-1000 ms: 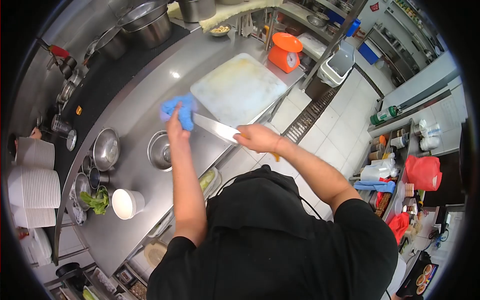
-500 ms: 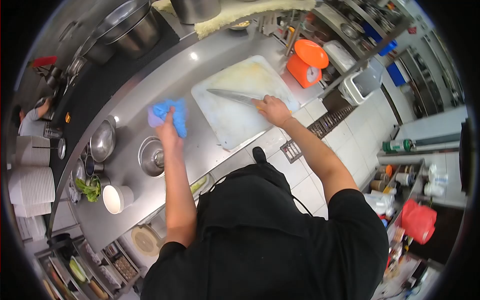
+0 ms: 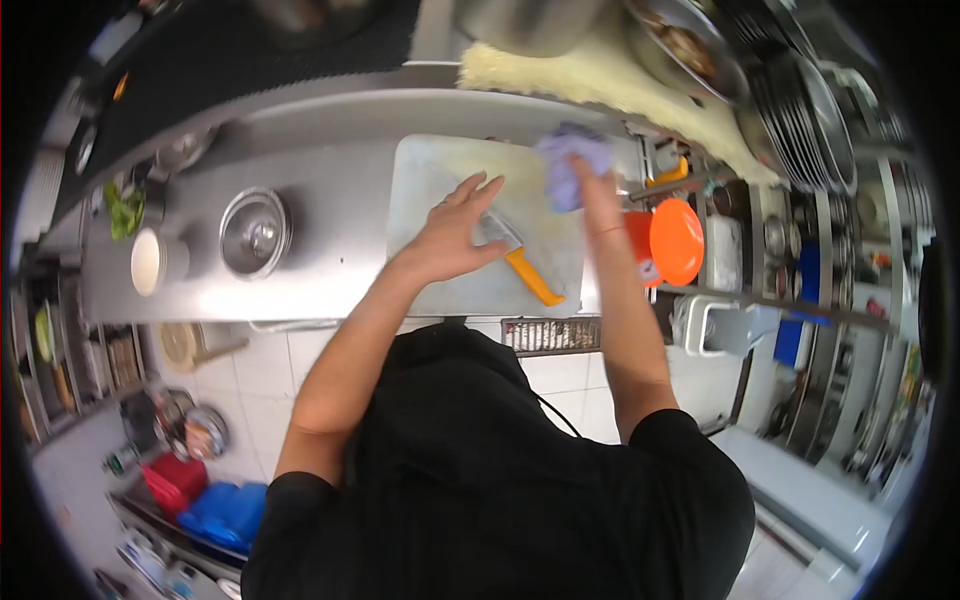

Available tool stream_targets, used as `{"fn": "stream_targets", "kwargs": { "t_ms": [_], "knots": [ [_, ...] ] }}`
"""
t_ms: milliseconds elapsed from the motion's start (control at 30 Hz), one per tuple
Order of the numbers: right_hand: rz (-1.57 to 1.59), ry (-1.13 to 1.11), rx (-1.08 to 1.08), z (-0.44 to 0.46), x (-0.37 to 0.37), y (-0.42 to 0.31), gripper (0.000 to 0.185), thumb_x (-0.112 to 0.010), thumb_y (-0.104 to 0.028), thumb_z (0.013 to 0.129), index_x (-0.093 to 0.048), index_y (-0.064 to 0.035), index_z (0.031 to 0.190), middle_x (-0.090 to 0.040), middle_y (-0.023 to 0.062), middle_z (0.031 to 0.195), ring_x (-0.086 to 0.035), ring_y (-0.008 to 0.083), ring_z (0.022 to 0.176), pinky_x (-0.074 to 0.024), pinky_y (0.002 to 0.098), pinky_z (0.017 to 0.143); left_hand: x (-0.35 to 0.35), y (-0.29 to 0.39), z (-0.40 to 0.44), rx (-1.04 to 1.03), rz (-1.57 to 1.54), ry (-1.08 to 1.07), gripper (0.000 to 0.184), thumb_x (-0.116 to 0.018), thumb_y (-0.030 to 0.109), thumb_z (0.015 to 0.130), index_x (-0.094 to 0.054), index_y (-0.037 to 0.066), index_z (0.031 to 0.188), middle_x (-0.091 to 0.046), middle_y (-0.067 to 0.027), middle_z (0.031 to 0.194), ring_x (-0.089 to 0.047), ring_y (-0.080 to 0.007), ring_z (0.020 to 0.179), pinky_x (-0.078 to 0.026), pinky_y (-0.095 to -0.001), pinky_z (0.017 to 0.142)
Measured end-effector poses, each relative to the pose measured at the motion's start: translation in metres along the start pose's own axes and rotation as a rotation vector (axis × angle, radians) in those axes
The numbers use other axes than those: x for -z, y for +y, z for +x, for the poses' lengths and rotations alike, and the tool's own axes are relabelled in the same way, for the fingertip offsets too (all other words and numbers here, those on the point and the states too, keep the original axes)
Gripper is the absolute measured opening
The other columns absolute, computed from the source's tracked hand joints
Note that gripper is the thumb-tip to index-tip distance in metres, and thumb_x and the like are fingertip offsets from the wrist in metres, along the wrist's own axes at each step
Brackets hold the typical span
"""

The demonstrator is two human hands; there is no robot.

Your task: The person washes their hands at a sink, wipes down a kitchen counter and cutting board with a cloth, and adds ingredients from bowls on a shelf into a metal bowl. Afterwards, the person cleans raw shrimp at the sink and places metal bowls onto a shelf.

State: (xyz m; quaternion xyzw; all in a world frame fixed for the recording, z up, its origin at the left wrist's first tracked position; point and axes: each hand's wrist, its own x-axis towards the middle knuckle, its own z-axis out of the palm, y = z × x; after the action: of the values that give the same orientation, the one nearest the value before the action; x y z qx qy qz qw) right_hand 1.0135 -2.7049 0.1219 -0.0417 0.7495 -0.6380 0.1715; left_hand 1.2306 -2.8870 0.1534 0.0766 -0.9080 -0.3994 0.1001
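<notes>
My left hand is over the cutting board, fingers spread and holding nothing. Beneath and beside it lies a knife with a yellow-orange handle; the hand hides part of its blade. My right hand, blurred, grips a crumpled purple and blue cloth at the board's back right corner. Right beside my right forearm stands the orange scale.
Nested metal bowls, a stack of white tubs and leafy greens are on the steel counter at left. A yellowish towel and stacked plates sit on the back shelf.
The knife has been let go onto the board. The cloth has passed from my left hand to my right, which has moved to the back right. The view has turned to the right.
</notes>
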Motion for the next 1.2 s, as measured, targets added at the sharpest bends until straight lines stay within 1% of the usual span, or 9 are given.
{"fn": "stream_targets", "kwargs": {
  "t_ms": [33, 67, 167, 333, 433, 600, 767, 1000, 1200],
  "knots": [
    [-0.428, 0.122, -0.026, 0.044, 0.024, 0.001, 0.039, -0.072, -0.022, 0.091, -0.07, 0.0024, 0.121, -0.075, 0.0084, 0.108, -0.071, 0.0165, 0.095, -0.0569, 0.0323, 0.083, 0.023, 0.002, -0.016, 0.095, -0.16, -0.012, 0.052, -0.072, 0.023, 0.092, -0.056, 0.006, 0.138, -0.061, -0.0192, 0.129, -0.062, -0.0278, 0.115, -0.052, -0.0384, 0.096],
    [-0.286, 0.074, 0.247, 0.09, 0.051, 0.028, 0.041, -0.075, -0.035, 0.087, -0.075, 0.0005, 0.108, -0.077, 0.0124, 0.095, -0.071, 0.0183, 0.077, -0.056, 0.0352, 0.072, 0.041, -0.003, -0.036, 0.179, -0.32, -0.02, 0.043, -0.069, 0.022, 0.095, -0.061, 0.005, 0.133, -0.064, -0.0164, 0.122, -0.064, -0.0253, 0.109, -0.054, -0.0371, 0.092],
    [-1.046, 0.18, 0.115, 0.184, 0.103, 0.064, 0.05, -0.066, -0.037, 0.09, -0.069, 0.0004, 0.124, -0.074, 0.0207, 0.114, -0.073, 0.0336, 0.105, -0.0565, 0.0431, 0.09, 0.061, -0.069, -0.133, 0.621, -0.622, 0.196, 0.02, -0.064, 0.021, 0.099, -0.068, 0.004, 0.109, -0.06, 0.0017, 0.082, -0.055, -0.0094, 0.071, -0.048, -0.0258, 0.063],
    [-1.765, -0.598, 0.261, 0.262, 0.055, 0.124, 0.04, -0.049, -0.02, 0.094, -0.07, -0.0043, 0.124, -0.062, 0.0255, 0.136, -0.061, 0.0415, 0.125, -0.0474, 0.0489, 0.107, 0.103, -0.142, -0.257, 1.215, -0.651, 0.834, 0.047, -0.062, 0.05, 0.099, -0.06, 0.006, 0.115, -0.06, -0.0078, 0.097, -0.061, -0.0182, 0.076, -0.051, -0.0312, 0.061],
    [-1.672, -0.324, 0.194, 0.22, -0.057, 0.08, 0.046, -0.049, -0.029, 0.095, -0.067, -0.0084, 0.132, -0.06, 0.0194, 0.142, -0.058, 0.0377, 0.132, -0.0464, 0.0454, 0.11, 0.13, -0.17, -0.258, 1.16, -0.71, 0.941, 0.083, -0.06, 0.065, 0.095, -0.043, -0.002, 0.141, -0.058, -0.0221, 0.124, -0.064, -0.0319, 0.099, -0.057, -0.0426, 0.082],
    [-1.62, -0.419, 0.169, 0.144, -0.22, 0.014, 0.057, -0.062, -0.032, 0.087, -0.061, -0.0094, 0.139, -0.051, 0.017, 0.153, -0.051, 0.0354, 0.14, -0.0451, 0.0427, 0.113, 0.153, -0.216, -0.234, 1.154, -0.839, 0.878, 0.124, -0.067, 0.081, 0.08, -0.026, -0.01, 0.154, -0.057, -0.0266, 0.127, -0.069, -0.0311, 0.096, -0.06, -0.041, 0.085],
    [-1.64, -0.476, 0.287, 0.221, -0.288, 0.083, 0.08, -0.07, -0.04, 0.079, -0.051, -0.0033, 0.147, -0.052, 0.0196, 0.152, -0.052, 0.0349, 0.139, -0.0453, 0.0386, 0.113, 0.151, -0.223, -0.224, 1.059, -0.951, 0.897, 0.109, -0.071, 0.062, 0.089, -0.025, -0.019, 0.148, -0.056, -0.0283, 0.115, -0.071, -0.0332, 0.094, -0.065, -0.0383, 0.078],
    [-1.321, -0.518, 0.464, 0.145, -0.377, 0.037, 0.068, -0.075, -0.041, 0.078, -0.065, 0.002, 0.13, -0.068, 0.0205, 0.131, -0.064, 0.0327, 0.125, -0.0503, 0.0367, 0.104, 0.139, -0.246, -0.199, 0.995, -0.847, 0.981, 0.048, -0.055, 0.022, 0.103, -0.042, -0.017, 0.128, -0.062, -0.0245, 0.113, -0.074, -0.0325, 0.088, -0.066, -0.0353, 0.08],
    [-0.434, -0.946, 0.05, 0.127, -0.402, 0.027, 0.059, -0.074, -0.03, 0.089, -0.058, 0.0035, 0.135, -0.07, 0.0148, 0.122, -0.069, 0.0242, 0.105, -0.0552, 0.0379, 0.091, 0.125, -0.24, -0.224, 1.042, -0.832, 1.054, 0.048, -0.053, 0.021, 0.102, -0.043, -0.018, 0.128, -0.063, -0.0268, 0.118, -0.075, -0.0311, 0.083, -0.064, -0.0317, 0.077]
  ]
}}
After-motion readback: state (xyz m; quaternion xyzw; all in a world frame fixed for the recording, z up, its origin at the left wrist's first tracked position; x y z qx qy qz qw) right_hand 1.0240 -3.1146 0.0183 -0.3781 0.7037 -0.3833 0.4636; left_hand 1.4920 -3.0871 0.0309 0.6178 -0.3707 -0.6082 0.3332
